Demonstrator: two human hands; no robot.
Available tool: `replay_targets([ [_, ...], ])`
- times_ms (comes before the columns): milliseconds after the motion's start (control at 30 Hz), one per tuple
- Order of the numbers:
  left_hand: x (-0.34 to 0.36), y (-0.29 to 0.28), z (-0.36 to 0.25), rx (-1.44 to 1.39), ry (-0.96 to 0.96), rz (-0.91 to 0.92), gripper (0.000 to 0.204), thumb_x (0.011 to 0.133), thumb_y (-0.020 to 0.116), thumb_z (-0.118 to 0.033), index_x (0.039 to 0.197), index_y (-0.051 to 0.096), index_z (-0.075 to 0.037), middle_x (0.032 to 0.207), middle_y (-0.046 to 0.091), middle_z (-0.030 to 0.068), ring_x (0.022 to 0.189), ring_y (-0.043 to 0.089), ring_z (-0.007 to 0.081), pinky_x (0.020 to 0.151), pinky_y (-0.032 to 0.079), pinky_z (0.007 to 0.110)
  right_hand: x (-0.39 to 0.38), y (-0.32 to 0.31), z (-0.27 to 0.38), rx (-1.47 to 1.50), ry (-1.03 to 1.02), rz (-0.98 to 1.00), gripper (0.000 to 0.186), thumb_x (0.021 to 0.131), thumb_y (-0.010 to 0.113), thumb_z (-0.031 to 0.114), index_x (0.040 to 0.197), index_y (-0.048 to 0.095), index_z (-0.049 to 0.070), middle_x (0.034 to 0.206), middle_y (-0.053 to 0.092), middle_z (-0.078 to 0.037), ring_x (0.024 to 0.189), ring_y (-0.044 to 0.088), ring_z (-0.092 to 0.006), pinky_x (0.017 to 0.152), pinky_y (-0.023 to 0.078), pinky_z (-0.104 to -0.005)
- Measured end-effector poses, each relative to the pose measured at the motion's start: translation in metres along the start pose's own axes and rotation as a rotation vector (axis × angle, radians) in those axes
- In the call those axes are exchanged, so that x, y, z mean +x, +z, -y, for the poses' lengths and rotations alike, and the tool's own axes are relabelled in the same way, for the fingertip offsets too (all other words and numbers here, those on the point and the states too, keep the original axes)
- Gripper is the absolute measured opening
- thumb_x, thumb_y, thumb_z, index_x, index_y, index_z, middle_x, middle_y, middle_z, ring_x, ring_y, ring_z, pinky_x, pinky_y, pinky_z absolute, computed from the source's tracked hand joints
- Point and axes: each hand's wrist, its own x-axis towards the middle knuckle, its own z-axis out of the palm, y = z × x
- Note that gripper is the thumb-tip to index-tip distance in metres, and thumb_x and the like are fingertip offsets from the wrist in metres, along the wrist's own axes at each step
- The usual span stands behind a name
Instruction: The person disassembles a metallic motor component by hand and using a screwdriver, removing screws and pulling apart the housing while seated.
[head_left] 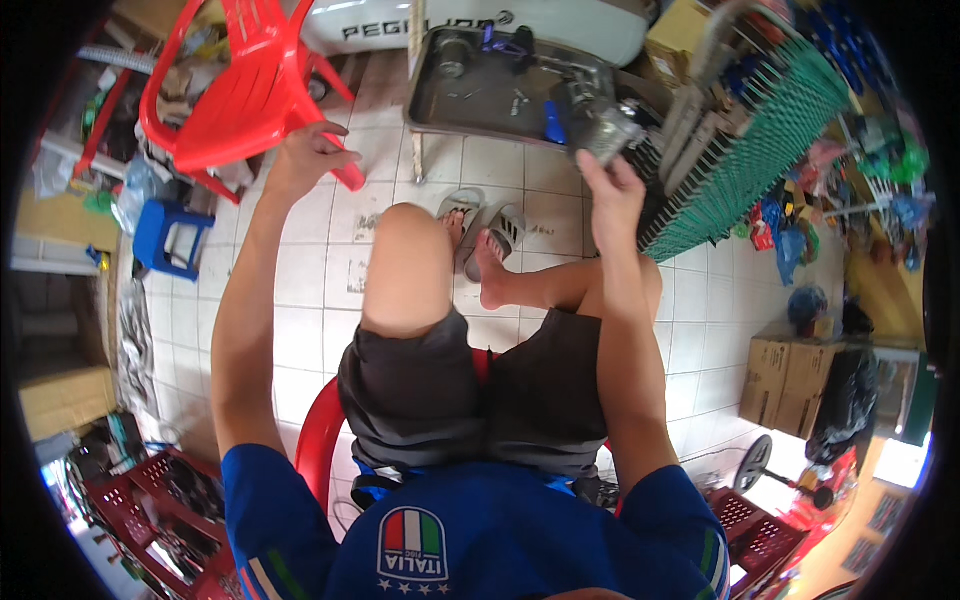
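Observation:
My left hand (308, 163) is beside the front edge of a red plastic chair (235, 105), thumb and fingers apart with nothing between them. I cannot tell whether it touches the chair. My right hand (612, 190) grips a grey metal part (612, 135) between thumb and fingers, at the right end of a dark metal tray (462, 117). Motion blurs the part, so its exact kind does not show. On the tray are a round metal piece (453, 58), a blue-handled tool (554, 122), several small bits and more dark metal parts (575, 85).
Right of the tray stands a green woven folding chair (745, 150). A blue stool (172, 238) is at the left, cardboard boxes (785, 385) at the right. Slippers (497, 235) lie on the tiled floor (300, 300) by my feet. A white rounded machine body (570, 25) is behind the tray.

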Motion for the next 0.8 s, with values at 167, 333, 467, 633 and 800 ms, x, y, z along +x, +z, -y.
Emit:
replay_targets([
  [167,0.045,0.017,-0.061,-0.111,0.322,-0.168,0.029,0.088,0.073,-0.020,0.110,0.070,0.000,0.079,0.073,0.0121,0.076,0.072,0.0166,0.069,0.054,0.030,-0.002,-0.007,-0.003,-0.065,0.040,0.056,0.030,0.082,0.082,0.012,0.106,0.070,-0.002,0.092,0.070,-0.001,0.078,0.061,-0.0032,0.068,0.047,-0.0186],
  [333,0.057,0.049,-0.151,0.209,0.086,-0.289,0.033,0.090,0.070,-0.032,0.105,0.073,-0.003,0.081,0.074,0.0137,0.072,0.072,0.0187,0.068,0.055,0.032,-0.007,-0.026,-0.007,-0.076,-0.022,0.101,0.037,0.080,0.083,0.016,0.108,0.068,-0.004,0.096,0.071,-0.005,0.084,0.065,-0.0082,0.074,0.052,-0.0234],
  [467,0.060,0.095,-0.171,-0.066,0.090,-0.096,0.043,0.089,0.073,-0.039,0.112,0.070,-0.003,0.082,0.074,0.0136,0.075,0.070,0.0165,0.069,0.053,0.030,-0.015,-0.038,-0.003,-0.084,-0.028,0.152,0.038,0.082,0.082,0.011,0.112,0.066,-0.007,0.102,0.069,-0.007,0.094,0.066,-0.0112,0.084,0.054,-0.0253],
  [633,0.020,0.184,-0.203,-0.739,0.033,0.228,0.084,0.082,0.083,-0.027,0.147,0.036,-0.002,0.121,0.065,0.0172,0.111,0.064,0.0217,0.087,0.053,0.033,-0.013,-0.049,-0.006,-0.223,-0.038,0.161,0.041,0.078,0.085,0.018,0.106,0.067,-0.006,0.095,0.068,-0.008,0.088,0.067,-0.0137,0.075,0.055,-0.0291],
  [800,0.008,0.199,-0.205,-0.817,0.088,0.252,0.100,0.079,0.085,-0.018,0.155,0.020,-0.007,0.131,0.059,0.0193,0.115,0.062,0.0242,0.095,0.052,0.037,-0.022,-0.040,0.004,-0.139,0.038,0.287,0.041,0.077,0.085,0.017,0.104,0.066,-0.006,0.099,0.065,-0.009,0.091,0.067,-0.0163,0.077,0.056,-0.0312],
])
